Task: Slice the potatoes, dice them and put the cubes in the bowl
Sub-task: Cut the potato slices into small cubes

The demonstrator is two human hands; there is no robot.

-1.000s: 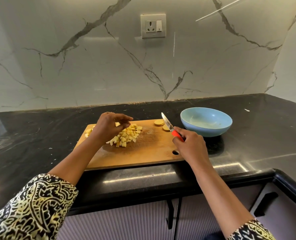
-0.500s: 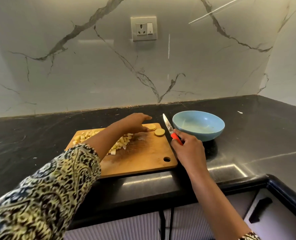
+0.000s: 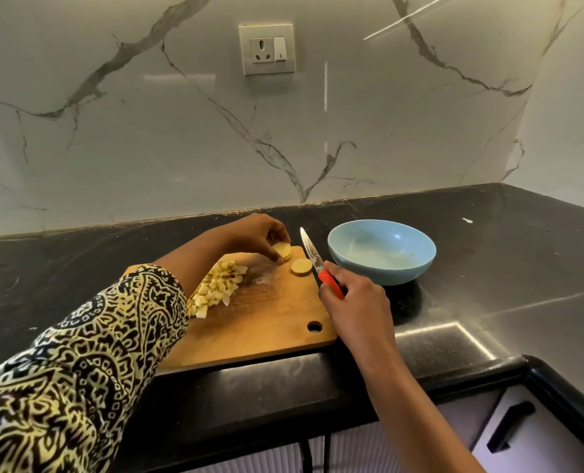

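Moved: left hand (image 3: 259,237) now pinches the stacked potato slices (image 3: 281,250) at the board's far edge; half a second ago it was only reaching there.
Knife side: right hand (image 3: 355,302) is wrapped round the red-handled knife (image 3: 312,257), blade tilted up, beside the loose slice (image 3: 301,266).
Diced: cubes (image 3: 215,288) are heaped on the cutting board (image 3: 266,322); the blue bowl (image 3: 379,271) looks empty.
Tip: I'd lay the stack flat mid-board and tuck the fingertips before cutting.

Cubes (image 3: 215,290) and slices (image 3: 301,266) on board (image 3: 266,329), bowl (image 3: 381,251) right.
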